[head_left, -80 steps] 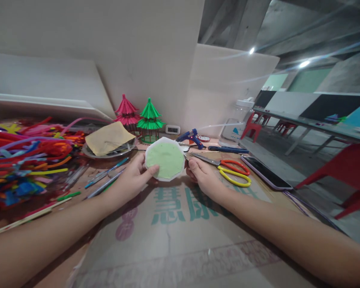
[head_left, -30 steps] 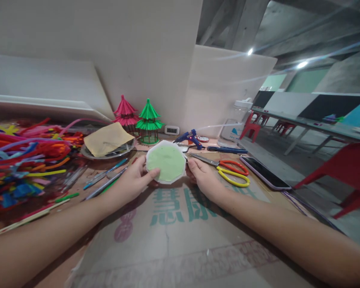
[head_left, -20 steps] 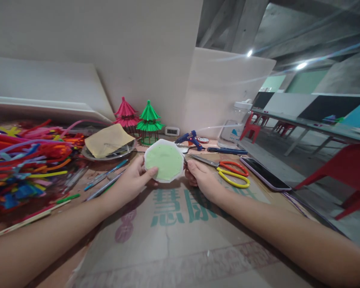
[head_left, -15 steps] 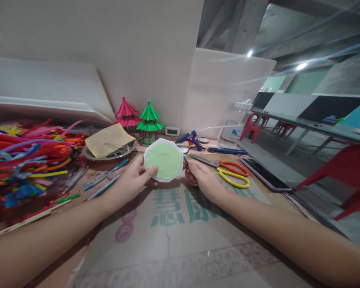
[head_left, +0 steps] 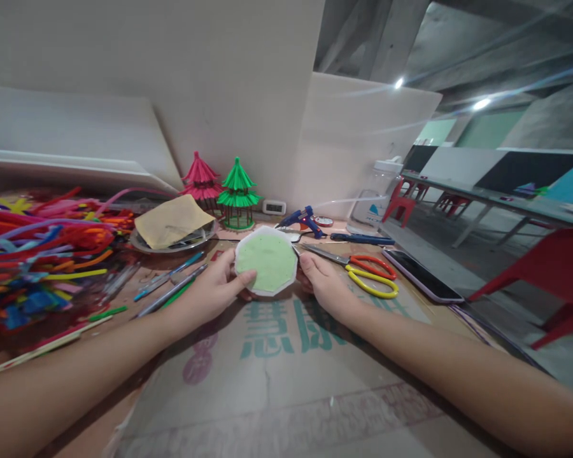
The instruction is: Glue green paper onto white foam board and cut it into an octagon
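Observation:
My left hand [head_left: 222,286] grips a pale green octagonal piece [head_left: 266,261] with a white border by its left edge, thumb on top and fingers underneath. Small dark dots show along the green face. At the piece's right edge, my right hand [head_left: 321,280] is closed in a pinch around a thin pointed tool [head_left: 296,250]; only its tip shows, and its kind cannot be made out. Scissors [head_left: 367,273] with red and yellow handles lie just beyond the right hand. Both hands are above a printed cardboard sheet [head_left: 267,394].
Pink [head_left: 200,175] and green [head_left: 237,191] pagoda models stand at the back. Near them are a blue glue gun [head_left: 300,219], a small white clock [head_left: 274,207] and a water bottle [head_left: 370,200]. Colourful pipe cleaners [head_left: 42,254] fill the left; a phone [head_left: 423,275] lies right.
The octagonal piece has shifted slightly right and down with my left hand, and turned a little. My right hand stays by its edge, with less of the pointed tool showing.

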Tool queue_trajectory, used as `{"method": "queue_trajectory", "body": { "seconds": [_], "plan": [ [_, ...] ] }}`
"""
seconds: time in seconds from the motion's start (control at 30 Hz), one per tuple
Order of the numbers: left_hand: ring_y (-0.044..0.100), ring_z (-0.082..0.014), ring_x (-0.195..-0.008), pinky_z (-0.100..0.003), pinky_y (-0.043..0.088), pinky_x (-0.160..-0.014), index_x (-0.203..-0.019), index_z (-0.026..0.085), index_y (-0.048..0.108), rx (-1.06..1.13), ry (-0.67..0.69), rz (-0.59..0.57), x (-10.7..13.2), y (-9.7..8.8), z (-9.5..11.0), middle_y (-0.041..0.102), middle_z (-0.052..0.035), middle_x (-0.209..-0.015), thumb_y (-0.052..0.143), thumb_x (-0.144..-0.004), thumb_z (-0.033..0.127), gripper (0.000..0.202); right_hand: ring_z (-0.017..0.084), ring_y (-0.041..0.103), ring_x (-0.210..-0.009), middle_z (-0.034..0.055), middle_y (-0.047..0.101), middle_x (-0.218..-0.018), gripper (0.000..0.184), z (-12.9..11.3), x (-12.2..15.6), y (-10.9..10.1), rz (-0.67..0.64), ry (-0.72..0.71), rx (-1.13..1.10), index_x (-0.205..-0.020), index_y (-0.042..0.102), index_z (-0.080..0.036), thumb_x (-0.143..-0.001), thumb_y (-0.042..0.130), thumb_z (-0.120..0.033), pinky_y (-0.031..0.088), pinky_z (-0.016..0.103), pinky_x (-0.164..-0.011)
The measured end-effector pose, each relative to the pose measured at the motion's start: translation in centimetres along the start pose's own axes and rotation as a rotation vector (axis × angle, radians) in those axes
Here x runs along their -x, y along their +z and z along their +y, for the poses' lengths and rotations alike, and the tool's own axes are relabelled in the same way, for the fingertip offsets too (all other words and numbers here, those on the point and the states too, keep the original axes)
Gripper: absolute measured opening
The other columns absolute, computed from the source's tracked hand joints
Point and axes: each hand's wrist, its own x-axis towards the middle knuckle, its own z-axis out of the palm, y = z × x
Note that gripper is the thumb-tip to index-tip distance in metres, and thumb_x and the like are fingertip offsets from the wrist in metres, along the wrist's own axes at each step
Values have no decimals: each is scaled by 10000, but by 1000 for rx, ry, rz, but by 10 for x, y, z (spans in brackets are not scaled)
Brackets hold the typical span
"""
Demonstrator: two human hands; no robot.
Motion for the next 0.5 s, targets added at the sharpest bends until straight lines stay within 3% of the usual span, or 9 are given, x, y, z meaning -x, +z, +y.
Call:
{"method": "queue_trajectory", "body": {
  "seconds": [0.33,0.5],
  "plan": [
    [651,-173,-665,-296,578,-551,-1205,159,512,17,-9,-19,-1,0,0,653,-43,-924,700,-801,472,544,143,314,-575,-41,342,-613,564,0,-1,0,-2,-12,8,-722,423,-240,-854,474,-786,233,278,-497],
    [660,-187,-689,-310,590,-567,-1147,168,542,-46,25,-42,1,-2,-5,627,-36,-907,670,-844,463,441,141,291,-566,-45,323,-630,562,0,2,1,-5,-1,1,-751,407,-244,-865,443,-793,238,281,-501]
  ]
}}
